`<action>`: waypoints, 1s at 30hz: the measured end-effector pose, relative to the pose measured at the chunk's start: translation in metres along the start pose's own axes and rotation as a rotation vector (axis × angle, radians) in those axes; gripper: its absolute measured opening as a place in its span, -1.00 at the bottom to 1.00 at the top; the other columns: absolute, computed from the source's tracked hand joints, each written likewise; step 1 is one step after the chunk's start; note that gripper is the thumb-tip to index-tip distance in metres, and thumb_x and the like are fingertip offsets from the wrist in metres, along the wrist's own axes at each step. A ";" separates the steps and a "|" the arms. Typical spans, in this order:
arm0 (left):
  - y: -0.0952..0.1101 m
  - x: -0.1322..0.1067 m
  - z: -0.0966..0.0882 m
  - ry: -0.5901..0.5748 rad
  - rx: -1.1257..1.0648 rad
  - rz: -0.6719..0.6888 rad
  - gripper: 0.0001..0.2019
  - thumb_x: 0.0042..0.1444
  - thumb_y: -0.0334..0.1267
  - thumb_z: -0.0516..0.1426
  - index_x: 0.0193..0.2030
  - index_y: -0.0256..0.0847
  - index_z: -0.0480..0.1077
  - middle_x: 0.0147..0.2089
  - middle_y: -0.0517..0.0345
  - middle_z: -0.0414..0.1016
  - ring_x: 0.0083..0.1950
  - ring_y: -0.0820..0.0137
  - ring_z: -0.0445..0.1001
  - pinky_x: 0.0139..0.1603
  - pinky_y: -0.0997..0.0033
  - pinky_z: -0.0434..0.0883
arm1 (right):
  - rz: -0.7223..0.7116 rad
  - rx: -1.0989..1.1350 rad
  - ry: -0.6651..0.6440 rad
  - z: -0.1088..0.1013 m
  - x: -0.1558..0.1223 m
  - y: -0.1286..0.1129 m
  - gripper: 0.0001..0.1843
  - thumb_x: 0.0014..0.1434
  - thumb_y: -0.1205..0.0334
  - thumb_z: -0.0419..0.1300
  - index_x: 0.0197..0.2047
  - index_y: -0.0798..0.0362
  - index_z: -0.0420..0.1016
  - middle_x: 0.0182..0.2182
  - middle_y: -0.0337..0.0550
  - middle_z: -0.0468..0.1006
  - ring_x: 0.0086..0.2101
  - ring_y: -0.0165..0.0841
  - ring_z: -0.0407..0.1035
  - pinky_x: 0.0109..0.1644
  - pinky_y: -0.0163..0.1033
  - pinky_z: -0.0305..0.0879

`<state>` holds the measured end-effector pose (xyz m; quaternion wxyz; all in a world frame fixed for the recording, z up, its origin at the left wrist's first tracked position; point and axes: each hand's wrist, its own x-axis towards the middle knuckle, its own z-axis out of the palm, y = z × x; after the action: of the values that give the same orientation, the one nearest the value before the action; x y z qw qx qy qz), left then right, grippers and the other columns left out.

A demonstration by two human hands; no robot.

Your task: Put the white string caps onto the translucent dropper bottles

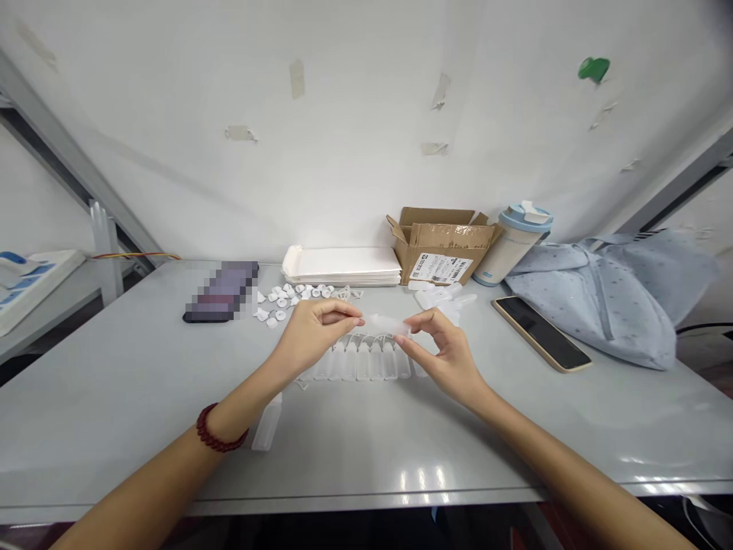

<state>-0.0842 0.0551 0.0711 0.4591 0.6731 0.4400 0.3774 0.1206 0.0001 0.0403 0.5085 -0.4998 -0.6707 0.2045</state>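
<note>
A small translucent plastic bottle point(386, 326) lies sideways in the air above the table, its base end pinched by the thumb and fingers of my right hand point(450, 359). At its neck end, my left hand point(318, 332) has thumb and fingertips pressed together; whatever is between them is too small to make out. Below both hands, a row of similar bottles point(363, 363) lies side by side, with thin white loops at their tops. Another bottle point(267, 424) lies alone near my left wrist. Behind my left hand are scattered small white caps point(280, 302) and white string loops point(345, 292).
More translucent bottles point(440, 296) lie piled behind my right hand. Along the wall stand white flat boxes point(343, 266), an opened cardboard box point(440, 252) and a tumbler point(509, 244). Phones point(541, 332) lie at right and left point(223, 294); a blue cloth bag point(607, 305) is far right.
</note>
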 end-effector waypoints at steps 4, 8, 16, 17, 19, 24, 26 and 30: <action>0.001 0.000 0.001 -0.042 -0.015 0.005 -0.89 -0.01 -0.27 0.24 -0.35 -0.24 0.52 -0.32 0.10 0.61 -0.20 0.28 0.57 -0.25 0.42 0.48 | -0.006 -0.007 -0.012 0.000 0.000 0.000 -0.86 0.10 0.20 0.25 -0.30 0.02 0.37 -0.39 -0.22 0.45 -0.34 -0.36 0.36 -0.21 -0.22 0.31; 0.000 0.000 0.000 -0.100 -0.054 -0.037 -0.85 0.01 -0.24 0.24 -0.28 -0.24 0.50 -0.32 0.10 0.61 -0.20 0.28 0.58 -0.25 0.41 0.45 | -0.005 -0.017 -0.047 0.000 -0.001 0.001 -0.87 0.11 0.21 0.24 -0.28 0.02 0.38 -0.40 -0.22 0.45 -0.33 -0.36 0.37 -0.23 -0.23 0.31; -0.007 0.002 -0.003 -0.251 -0.162 -0.031 -0.83 0.08 -0.21 0.21 -0.22 -0.24 0.51 -0.44 0.15 0.58 -0.30 0.38 0.55 -0.17 0.38 0.44 | -0.001 -0.008 -0.111 0.001 -0.003 0.000 -0.86 0.11 0.20 0.24 -0.29 0.04 0.38 -0.38 -0.19 0.47 -0.33 -0.35 0.40 -0.22 -0.23 0.32; -0.007 0.003 -0.003 -0.265 -0.173 -0.033 -0.82 0.08 -0.21 0.21 -0.22 -0.24 0.52 -0.44 0.15 0.58 -0.30 0.38 0.55 -0.17 0.38 0.44 | 0.002 -0.004 -0.117 0.001 -0.003 0.000 -0.85 0.11 0.20 0.25 -0.29 0.04 0.38 -0.38 -0.19 0.48 -0.33 -0.35 0.40 -0.23 -0.24 0.32; -0.008 0.003 -0.003 -0.291 -0.186 -0.029 -0.82 0.09 -0.18 0.20 -0.23 -0.23 0.53 -0.43 0.15 0.58 -0.31 0.39 0.54 -0.16 0.38 0.45 | -0.003 0.000 -0.124 0.001 -0.003 0.000 -0.85 0.11 0.19 0.25 -0.29 0.04 0.37 -0.39 -0.20 0.48 -0.34 -0.36 0.41 -0.26 -0.26 0.32; -0.006 0.002 -0.002 -0.325 -0.160 -0.001 -0.79 0.11 -0.13 0.18 -0.29 -0.23 0.53 -0.42 0.14 0.57 -0.30 0.39 0.53 -0.17 0.39 0.45 | -0.024 -0.026 -0.150 0.002 -0.004 -0.002 -0.86 0.13 0.20 0.23 -0.28 0.03 0.37 -0.39 -0.21 0.50 -0.33 -0.36 0.43 -0.39 -0.34 0.29; -0.004 0.001 -0.002 -0.326 -0.126 0.007 -0.78 0.10 -0.12 0.19 -0.30 -0.24 0.53 -0.43 0.14 0.56 -0.31 0.39 0.52 -0.20 0.40 0.45 | -0.029 -0.035 -0.165 0.002 -0.005 -0.003 -0.87 0.13 0.19 0.23 -0.28 0.03 0.36 -0.38 -0.21 0.51 -0.33 -0.36 0.44 -0.44 -0.36 0.27; 0.000 -0.002 -0.002 -0.313 -0.052 0.010 -0.80 0.08 -0.14 0.20 -0.32 -0.25 0.53 -0.45 0.15 0.53 -0.35 0.41 0.49 -0.24 0.43 0.43 | -0.061 -0.075 -0.170 0.003 -0.006 -0.004 -0.87 0.13 0.20 0.22 -0.28 0.04 0.36 -0.39 -0.22 0.52 -0.37 -0.37 0.44 -0.40 -0.34 0.30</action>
<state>-0.0869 0.0541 0.0716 0.5374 0.7139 0.3498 0.2815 0.1156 -0.0059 0.0391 0.4365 -0.4786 -0.7335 0.2056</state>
